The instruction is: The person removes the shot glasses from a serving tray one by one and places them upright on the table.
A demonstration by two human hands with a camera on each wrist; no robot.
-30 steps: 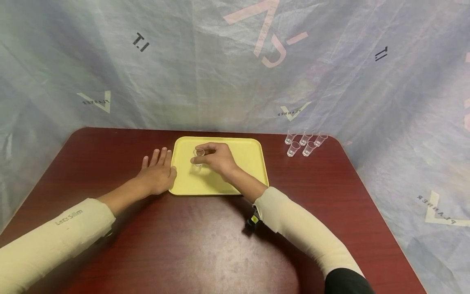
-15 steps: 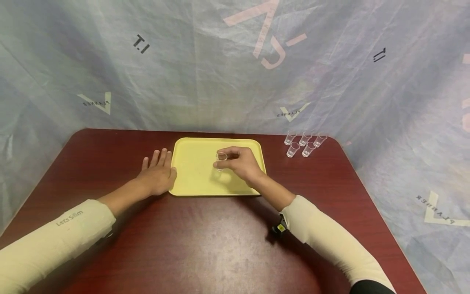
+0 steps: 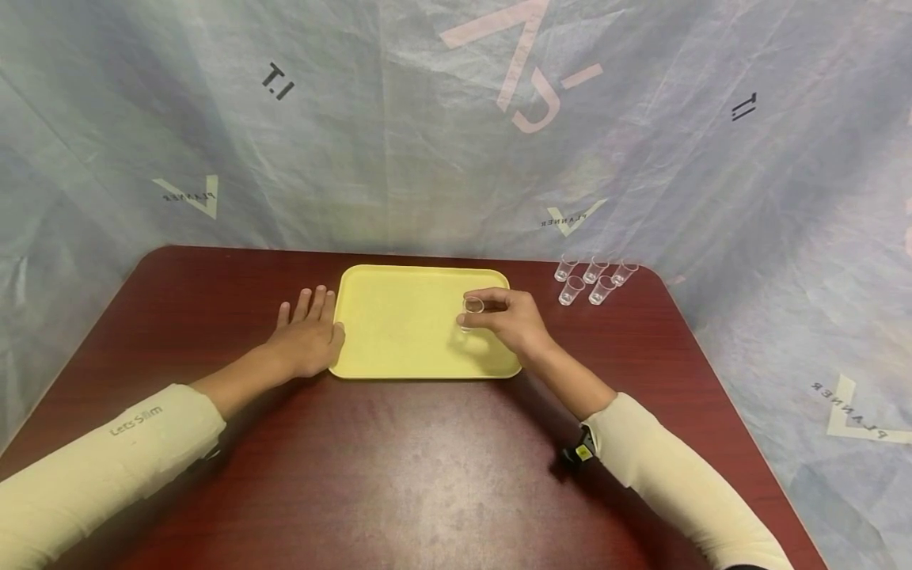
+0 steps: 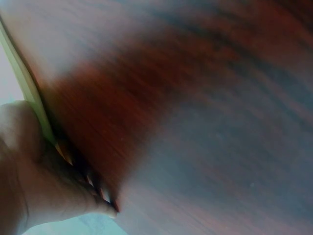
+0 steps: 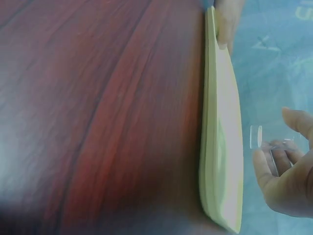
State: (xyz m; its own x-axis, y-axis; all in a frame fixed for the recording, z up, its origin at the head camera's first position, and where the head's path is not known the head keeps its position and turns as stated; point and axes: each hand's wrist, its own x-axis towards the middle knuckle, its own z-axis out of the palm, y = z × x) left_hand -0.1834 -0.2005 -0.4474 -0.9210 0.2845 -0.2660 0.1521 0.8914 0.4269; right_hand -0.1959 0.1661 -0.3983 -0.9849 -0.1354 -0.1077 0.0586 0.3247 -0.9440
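My right hand (image 3: 518,321) pinches a small clear shot glass (image 3: 472,315) between thumb and fingers, upright over the right part of the yellow tray (image 3: 399,332). In the right wrist view the shot glass (image 5: 256,137) shows its thick base above the tray (image 5: 209,147), with a gap between them. My left hand (image 3: 305,336) lies with fingers spread at the tray's left edge, its thumb on the rim. The left wrist view has that hand (image 4: 44,181) beside the tray's side (image 4: 29,88), its fingers mostly hidden.
Several clear shot glasses (image 3: 571,291) stand in two rows at the table's back right corner. The dark red table (image 3: 399,459) stretches in front of the tray. Behind it and at the sides hangs a grey printed sheet (image 3: 385,142).
My right hand has carried the shot glass rightward over the tray, from its left part to its right part. The left hand and the tray have stayed in place.
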